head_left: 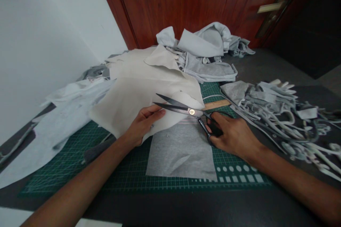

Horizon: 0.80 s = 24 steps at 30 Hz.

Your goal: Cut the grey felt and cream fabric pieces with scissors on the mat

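My right hand (233, 135) grips the black handles of large scissors (183, 109), whose blades are parted and point left over a cream sheet of fabric (130, 99). My left hand (144, 122) holds the near edge of that cream fabric, thumb on top, fingers curled under, just below the blade tips. A grey square of fabric (181, 150) lies flat on the green cutting mat (80, 156) between my hands.
A wooden ruler (217, 104) lies behind the scissors. Grey fabric strips and scraps (282, 113) are heaped at the right. Crumpled grey garments (205, 51) sit at the back before a wooden door (186, 3). White fabric (53, 120) spreads along the left wall.
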Motion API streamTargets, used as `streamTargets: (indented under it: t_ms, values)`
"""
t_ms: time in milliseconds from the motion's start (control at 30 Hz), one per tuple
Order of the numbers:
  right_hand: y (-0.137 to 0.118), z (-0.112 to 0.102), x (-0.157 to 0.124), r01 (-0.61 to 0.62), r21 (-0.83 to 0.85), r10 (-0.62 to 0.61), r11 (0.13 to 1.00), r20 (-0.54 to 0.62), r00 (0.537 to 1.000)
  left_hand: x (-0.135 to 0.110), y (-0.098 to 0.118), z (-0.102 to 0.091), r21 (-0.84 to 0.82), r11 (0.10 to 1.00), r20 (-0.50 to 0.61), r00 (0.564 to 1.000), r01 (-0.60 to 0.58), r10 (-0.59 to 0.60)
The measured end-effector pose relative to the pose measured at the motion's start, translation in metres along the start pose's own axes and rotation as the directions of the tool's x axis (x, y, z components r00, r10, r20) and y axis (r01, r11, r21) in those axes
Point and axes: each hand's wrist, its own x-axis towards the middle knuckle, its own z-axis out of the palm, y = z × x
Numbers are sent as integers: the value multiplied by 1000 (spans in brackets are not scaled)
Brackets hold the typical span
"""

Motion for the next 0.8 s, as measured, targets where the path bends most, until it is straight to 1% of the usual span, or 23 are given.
streamTargets:
  t_ms: [133, 267, 367, 500, 700, 800]
  values:
    - [3, -4, 0, 30, -31, -30, 999, -5, 1000, 1, -1, -1, 13, 1000, -13, 1000, -10, 10]
    - [4, -8, 1, 40, 8, -40, 999, 15, 999, 1, 0, 1, 23, 1000, -19, 1000, -8, 8]
    - [5, -11, 2, 30, 56, -32, 998, 37, 999, 1, 1, 2, 18, 1000, -7, 1000, -5, 5]
    - [6, -11, 2, 3, 69, -7, 998, 64, 998, 1, 3, 4, 7, 1000, -6, 1000, -1, 1]
    - [0, -9, 3, -20, -28, 21, 999, 30, 999, 2, 1, 3, -6, 1000, -55, 998, -15, 14]
    - [-3, -8, 3, -26, -73, 27, 997, 8, 1000, 3, 0, 2, -25, 1000, -39, 999, -7, 6]
